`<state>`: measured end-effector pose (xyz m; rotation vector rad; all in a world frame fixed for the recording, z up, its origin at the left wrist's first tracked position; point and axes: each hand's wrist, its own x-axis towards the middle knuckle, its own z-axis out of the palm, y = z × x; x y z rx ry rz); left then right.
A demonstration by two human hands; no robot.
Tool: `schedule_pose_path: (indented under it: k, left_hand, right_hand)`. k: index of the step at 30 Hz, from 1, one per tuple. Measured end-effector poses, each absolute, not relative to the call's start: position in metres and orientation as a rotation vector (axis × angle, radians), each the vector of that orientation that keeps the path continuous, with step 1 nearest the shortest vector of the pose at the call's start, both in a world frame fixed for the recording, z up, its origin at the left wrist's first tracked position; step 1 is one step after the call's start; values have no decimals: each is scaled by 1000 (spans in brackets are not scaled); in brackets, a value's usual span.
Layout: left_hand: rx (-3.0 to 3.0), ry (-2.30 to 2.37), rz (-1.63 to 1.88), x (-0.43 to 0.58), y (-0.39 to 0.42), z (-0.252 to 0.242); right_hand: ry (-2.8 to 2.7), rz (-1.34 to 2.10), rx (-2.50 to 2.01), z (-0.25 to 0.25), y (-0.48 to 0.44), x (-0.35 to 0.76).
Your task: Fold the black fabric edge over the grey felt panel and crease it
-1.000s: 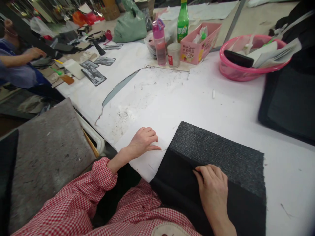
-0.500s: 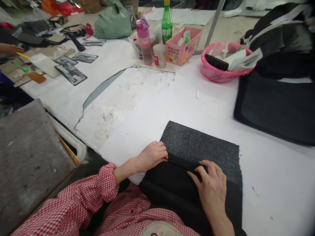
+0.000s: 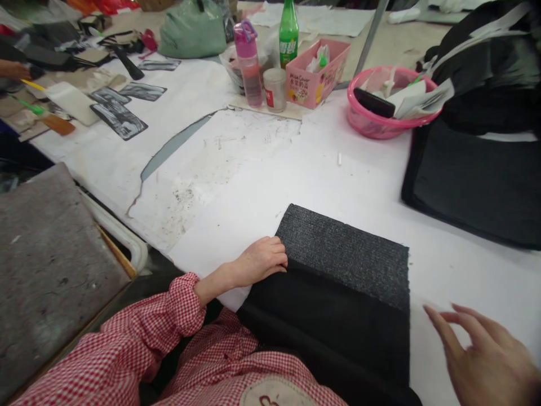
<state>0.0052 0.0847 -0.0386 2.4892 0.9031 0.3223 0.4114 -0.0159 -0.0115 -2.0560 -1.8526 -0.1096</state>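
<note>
A dark grey ribbed carpet piece [image 3: 344,256] lies on the white paper-covered table [image 3: 270,186] in front of me, folded over a smooth black layer [image 3: 333,321] that hangs off the table's edge. My left hand [image 3: 262,260] rests at the fold's left end, fingers curled against the carpet's edge. My right hand [image 3: 486,352] hovers over the table to the right of the carpet, fingers spread, holding nothing.
A pink basket [image 3: 386,115] with a black case and papers, a pink box [image 3: 316,73], a pink bottle [image 3: 249,62], a green bottle [image 3: 288,34] and a jar [image 3: 274,89] stand at the back. Black mats [image 3: 477,180] lie right. A grey felt board [image 3: 51,265] sits left. Another person's hand [image 3: 12,70] shows far left.
My right hand has lifted off the fold and swung out to the right, opening. My left hand moved from the paper onto the carpet's left edge and stays there.
</note>
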Motion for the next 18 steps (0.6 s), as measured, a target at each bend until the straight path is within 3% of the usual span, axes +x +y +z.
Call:
schedule_pose_path:
  k: [3, 6, 18]
  left_hand:
    - [2478, 910, 350, 4, 88, -37]
    - [2468, 921, 383, 1, 91, -38]
    - [2483, 960, 604, -5, 82, -52]
  right_hand:
    - [-2041, 270, -1790, -6, 11, 333]
    - [-2229, 427, -1540, -16, 30, 264]
    - [-2254, 388, -1348, -50, 33, 231]
